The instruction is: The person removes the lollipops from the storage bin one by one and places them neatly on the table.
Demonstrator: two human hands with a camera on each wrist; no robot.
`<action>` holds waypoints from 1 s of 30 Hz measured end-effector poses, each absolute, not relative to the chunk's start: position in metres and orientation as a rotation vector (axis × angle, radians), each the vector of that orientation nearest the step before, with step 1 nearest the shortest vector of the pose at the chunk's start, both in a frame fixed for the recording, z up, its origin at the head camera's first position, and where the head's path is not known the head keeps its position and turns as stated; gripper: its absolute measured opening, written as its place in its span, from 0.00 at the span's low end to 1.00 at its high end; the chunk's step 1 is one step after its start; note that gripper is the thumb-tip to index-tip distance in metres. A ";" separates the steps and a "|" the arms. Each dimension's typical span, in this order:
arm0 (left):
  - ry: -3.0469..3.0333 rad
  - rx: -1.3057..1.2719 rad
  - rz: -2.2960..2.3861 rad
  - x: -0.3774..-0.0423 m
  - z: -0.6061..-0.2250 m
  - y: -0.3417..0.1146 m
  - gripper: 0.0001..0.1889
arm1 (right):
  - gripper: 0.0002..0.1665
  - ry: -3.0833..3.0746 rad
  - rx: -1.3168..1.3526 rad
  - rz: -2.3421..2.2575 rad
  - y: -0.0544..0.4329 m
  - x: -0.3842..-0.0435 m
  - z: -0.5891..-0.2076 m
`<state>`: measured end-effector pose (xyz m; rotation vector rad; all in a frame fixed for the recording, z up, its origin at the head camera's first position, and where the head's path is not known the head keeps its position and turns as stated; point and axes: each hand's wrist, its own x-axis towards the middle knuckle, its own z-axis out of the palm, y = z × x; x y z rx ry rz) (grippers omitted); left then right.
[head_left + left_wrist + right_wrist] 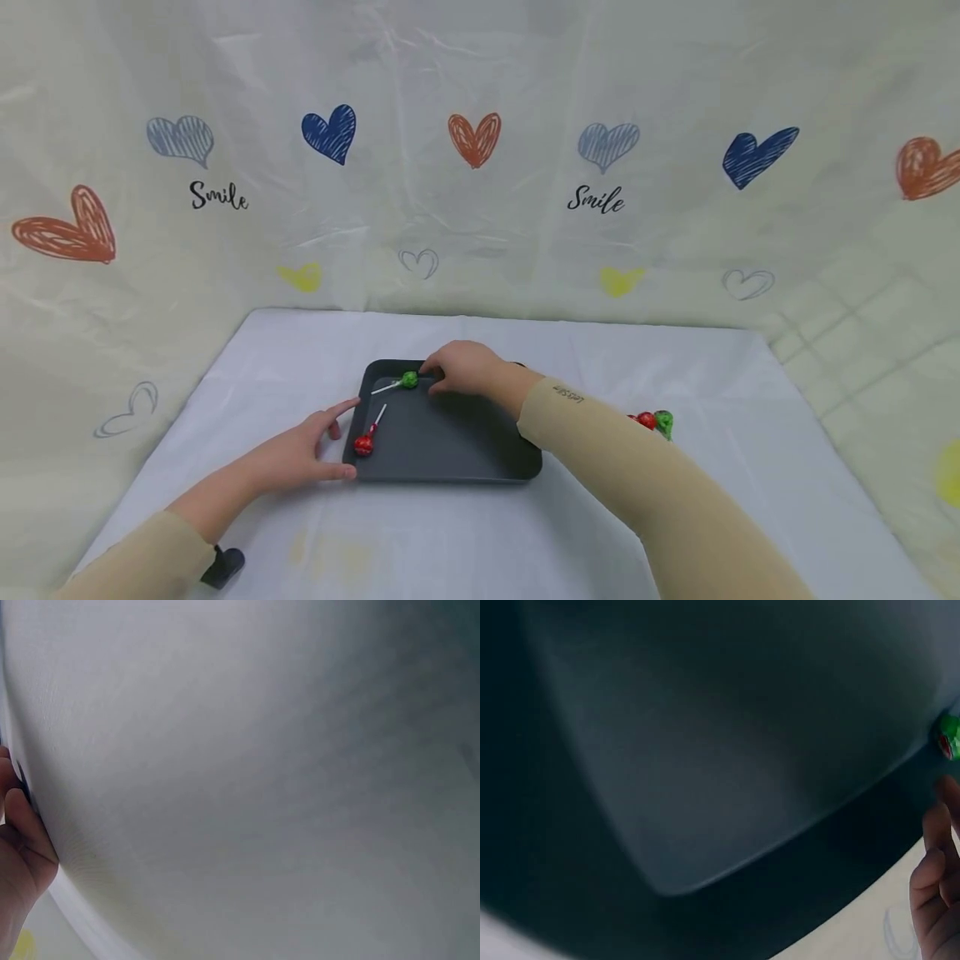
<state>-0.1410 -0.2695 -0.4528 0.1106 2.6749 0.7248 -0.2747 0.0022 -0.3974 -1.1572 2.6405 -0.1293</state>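
A dark grey tray (450,450) lies on the white-covered table. In its far left corner is a green lollipop (408,380), its stick pointing left. Near the front left corner lies a red lollipop (363,445) with the stick angled away from me. My left hand (303,450) rests at the tray's left side, forefinger and thumb spread along the rim. My right hand (468,367) is over the tray's far side, fingertips just right of the green lollipop and holding nothing. The right wrist view shows the green wrapper (950,736) close to the fingers (930,870), apart from them.
Right of the tray, partly hidden by my right forearm, are red lollipops (647,419) and a green one (663,422). A black object (223,567) lies by my left sleeve. A white sheet with printed hearts (475,140) hangs behind the table.
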 end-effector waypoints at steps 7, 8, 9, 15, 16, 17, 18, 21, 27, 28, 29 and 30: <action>2.673 0.118 0.728 -0.141 -0.452 -0.270 0.60 | 0.25 2.637 -1.177 -0.085 -0.013 -0.275 -0.408; 2.673 0.120 0.729 -0.142 -0.452 -0.270 0.60 | 0.26 2.638 -1.179 -0.083 -0.015 -0.275 -0.409; 2.673 0.122 0.729 -0.142 -0.452 -0.270 0.60 | 0.26 2.640 -1.178 -0.079 -0.016 -0.275 -0.410; 2.662 0.119 0.734 -0.142 -0.453 -0.272 0.60 | 0.28 2.663 -1.145 -0.039 -0.024 -0.275 -0.413; 2.660 0.119 0.735 -0.142 -0.453 -0.272 0.60 | 0.28 2.666 -1.140 -0.031 -0.025 -0.275 -0.413; 2.659 0.121 0.736 -0.142 -0.453 -0.272 0.60 | 0.28 2.670 -1.136 -0.022 -0.025 -0.275 -0.413; 2.659 0.122 0.737 -0.142 -0.453 -0.272 0.60 | 0.28 2.673 -1.132 -0.017 -0.026 -0.275 -0.413; 2.660 0.127 0.737 -0.142 -0.452 -0.272 0.60 | 0.27 2.678 -1.125 0.012 -0.028 -0.276 -0.414; 2.665 0.137 0.740 -0.141 -0.450 -0.271 0.59 | 0.25 2.666 -1.124 0.021 -0.032 -0.275 -0.412; 2.665 0.137 0.741 -0.141 -0.450 -0.271 0.59 | 0.24 2.660 -1.130 0.018 -0.032 -0.274 -0.412; 2.665 0.139 0.743 -0.141 -0.450 -0.271 0.59 | 0.22 2.655 -1.136 0.011 -0.032 -0.274 -0.412; 2.665 0.142 0.744 -0.140 -0.450 -0.271 0.59 | 0.21 2.648 -1.146 0.004 -0.031 -0.274 -0.412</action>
